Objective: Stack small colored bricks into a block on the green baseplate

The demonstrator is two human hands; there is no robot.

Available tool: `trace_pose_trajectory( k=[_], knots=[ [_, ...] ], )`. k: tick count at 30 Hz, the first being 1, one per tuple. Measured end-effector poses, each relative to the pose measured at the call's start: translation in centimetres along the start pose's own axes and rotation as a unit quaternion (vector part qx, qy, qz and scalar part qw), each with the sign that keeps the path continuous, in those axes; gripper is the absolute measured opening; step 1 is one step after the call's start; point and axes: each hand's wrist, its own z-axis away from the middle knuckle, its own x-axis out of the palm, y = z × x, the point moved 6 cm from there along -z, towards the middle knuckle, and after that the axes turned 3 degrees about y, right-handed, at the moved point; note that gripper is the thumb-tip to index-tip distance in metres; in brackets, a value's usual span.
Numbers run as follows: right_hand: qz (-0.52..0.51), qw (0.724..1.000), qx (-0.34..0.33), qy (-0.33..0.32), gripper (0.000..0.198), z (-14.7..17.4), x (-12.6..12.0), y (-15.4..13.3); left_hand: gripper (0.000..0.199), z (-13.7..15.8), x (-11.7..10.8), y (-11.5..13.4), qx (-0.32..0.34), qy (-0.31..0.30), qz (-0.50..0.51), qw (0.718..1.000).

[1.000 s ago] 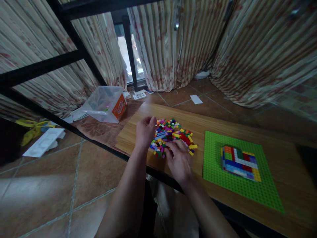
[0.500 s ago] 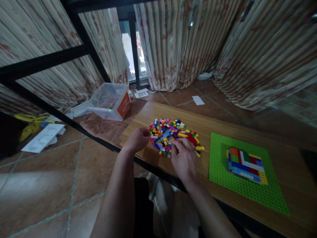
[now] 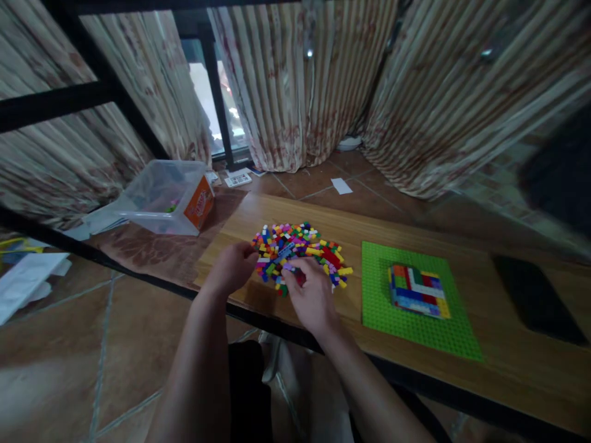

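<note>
A loose pile of small toy building bricks (image 3: 295, 242) in many colours lies on the wooden tabletop. At the pile's left edge, my left hand (image 3: 234, 266) has its fingers curled together; what they hold, if anything, is hidden. My right hand (image 3: 314, 294) reaches over the near side of the pile, thumb and forefinger pinched at a small light-purple brick (image 3: 289, 267). To the right, a green baseplate (image 3: 376, 295) bears a low block of built bricks (image 3: 418, 290) in red, blue, white, yellow and other colours.
A clear plastic box (image 3: 161, 203) with an orange label stands beyond the tabletop's left end, a few bricks inside. A dark flat phone-like object (image 3: 538, 298) lies right of the baseplate. White trays (image 3: 30, 280) rest on the floor at left.
The view has swung right, so everything sits further left and the dark flat object has come into sight. Both hands stay at the pile; the light-purple brick now shows at my right fingertips.
</note>
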Motion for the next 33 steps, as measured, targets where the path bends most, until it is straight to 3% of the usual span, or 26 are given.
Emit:
trace_pose_trajectory(
  k=[3,7,11,15,20,25,33],
  knots=[
    [-0.071,0.996,0.049,0.023,0.011,0.2,-1.8,0.9,0.022,-0.2,-0.5,0.7,-0.012,0.040,0.034,0.999],
    [-0.091,0.993,0.067,0.037,0.011,0.6,-4.2,1.6,0.022,-0.2,0.3,3.6,0.050,0.069,0.140,0.986],
    [-0.063,0.996,0.041,0.044,0.014,0.8,-7.2,1.6,0.022,1.1,4.4,7.9,0.112,-0.045,0.291,0.949],
    [-0.027,0.998,0.028,0.044,0.017,0.9,-10.4,1.9,0.025,3.6,8.7,11.9,0.113,-0.182,0.377,0.901],
    [0.001,0.999,0.032,0.038,0.019,1.0,-13.3,2.8,0.026,4.8,11.2,14.1,0.057,-0.218,0.457,0.860],
    [0.061,0.995,0.029,0.071,0.020,0.8,-15.4,4.4,0.024,4.4,13.3,15.6,0.043,-0.218,0.463,0.858],
    [0.051,0.993,0.048,0.096,0.016,0.3,-18.0,6.0,0.020,4.3,15.7,18.2,0.034,-0.200,0.464,0.863]
  ],
)
